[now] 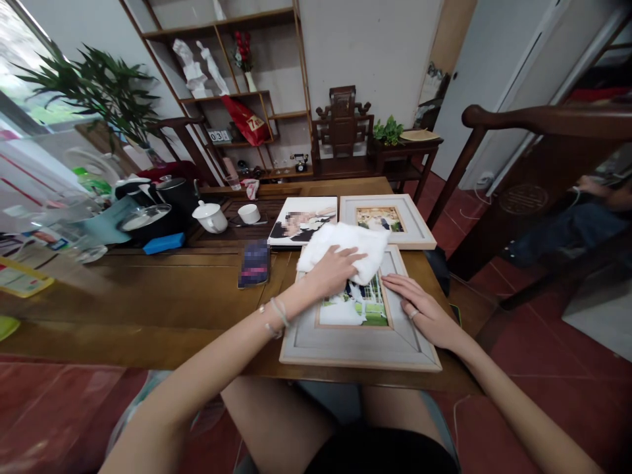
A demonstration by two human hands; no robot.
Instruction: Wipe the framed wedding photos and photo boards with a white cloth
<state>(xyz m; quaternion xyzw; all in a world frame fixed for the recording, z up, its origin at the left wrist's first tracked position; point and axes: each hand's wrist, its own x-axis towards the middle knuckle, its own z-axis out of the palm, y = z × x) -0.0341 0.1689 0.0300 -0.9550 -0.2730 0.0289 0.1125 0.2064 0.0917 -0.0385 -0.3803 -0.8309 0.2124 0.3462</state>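
White cloth (348, 237), atop a pale picture frame (355, 345) lying flat on the table (197, 283); left hand (338, 266), fingers spread over the cloth, apparently for even pressure. Right hand (422, 311), fingers extended, along the frame's right border, presumably steadying it.

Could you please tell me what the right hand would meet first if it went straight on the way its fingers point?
The right hand would probably meet the white cloth first, under the left hand, though exact depth is unclear.

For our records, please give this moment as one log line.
left hand: on white cloth, over near frame | right hand: on its right border
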